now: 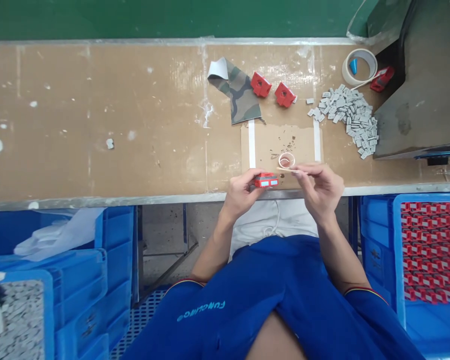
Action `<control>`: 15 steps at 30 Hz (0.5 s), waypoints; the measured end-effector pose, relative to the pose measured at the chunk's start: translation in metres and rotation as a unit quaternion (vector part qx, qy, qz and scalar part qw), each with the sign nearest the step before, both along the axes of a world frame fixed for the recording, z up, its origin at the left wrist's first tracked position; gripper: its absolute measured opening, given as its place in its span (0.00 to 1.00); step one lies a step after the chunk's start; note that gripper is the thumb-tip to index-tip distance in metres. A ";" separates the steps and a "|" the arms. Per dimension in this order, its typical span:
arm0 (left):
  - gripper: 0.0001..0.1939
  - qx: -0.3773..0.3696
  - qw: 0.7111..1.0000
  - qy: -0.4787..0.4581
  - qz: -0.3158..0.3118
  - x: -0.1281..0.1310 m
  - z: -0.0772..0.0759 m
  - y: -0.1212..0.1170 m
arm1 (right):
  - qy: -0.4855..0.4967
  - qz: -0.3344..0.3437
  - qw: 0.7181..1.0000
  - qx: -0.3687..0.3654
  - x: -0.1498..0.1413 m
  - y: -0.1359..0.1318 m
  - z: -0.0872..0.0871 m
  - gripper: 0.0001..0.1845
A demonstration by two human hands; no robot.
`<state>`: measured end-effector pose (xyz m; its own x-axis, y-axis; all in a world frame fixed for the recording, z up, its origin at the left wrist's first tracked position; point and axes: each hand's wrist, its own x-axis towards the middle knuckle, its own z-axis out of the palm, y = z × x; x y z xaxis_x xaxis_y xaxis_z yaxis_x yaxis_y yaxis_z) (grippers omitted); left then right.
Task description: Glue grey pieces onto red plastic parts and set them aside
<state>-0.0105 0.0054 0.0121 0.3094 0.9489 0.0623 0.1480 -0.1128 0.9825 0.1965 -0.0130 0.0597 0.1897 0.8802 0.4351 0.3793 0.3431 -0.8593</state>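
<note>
The left hand point(241, 193) held a red plastic block point(266, 180) lying sideways, and the right hand point(320, 192) pinched a thin pale strip point(291, 170) just beside it.

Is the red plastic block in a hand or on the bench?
In hand: the left hand grips the red plastic block, its fingers wrapped around it.

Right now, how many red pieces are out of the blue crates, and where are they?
In the left hand, red plastic piece: 1
Beside the camouflage strip, red plastic pieces: 2
Beside the tape roll, red plastic piece: 1
Total: 4
</note>
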 end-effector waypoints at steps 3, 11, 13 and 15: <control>0.13 -0.004 1.000 0.000 -0.004 -0.001 0.000 0.000 | -0.040 -0.052 0.998 0.017 0.009 0.009 -0.003 0.05; 0.15 0.009 1.000 -0.016 -0.008 -0.004 -0.001 0.003 | -0.157 0.011 0.987 -0.028 0.023 0.030 -0.013 0.15; 0.14 0.022 1.000 -0.013 -0.009 -0.004 0.000 0.004 | -0.184 -0.029 0.982 -0.035 0.044 0.049 -0.009 0.18; 0.14 0.025 1.000 -0.014 -0.008 -0.004 0.001 0.005 | -0.233 -0.067 0.968 -0.059 0.069 0.073 -0.006 0.17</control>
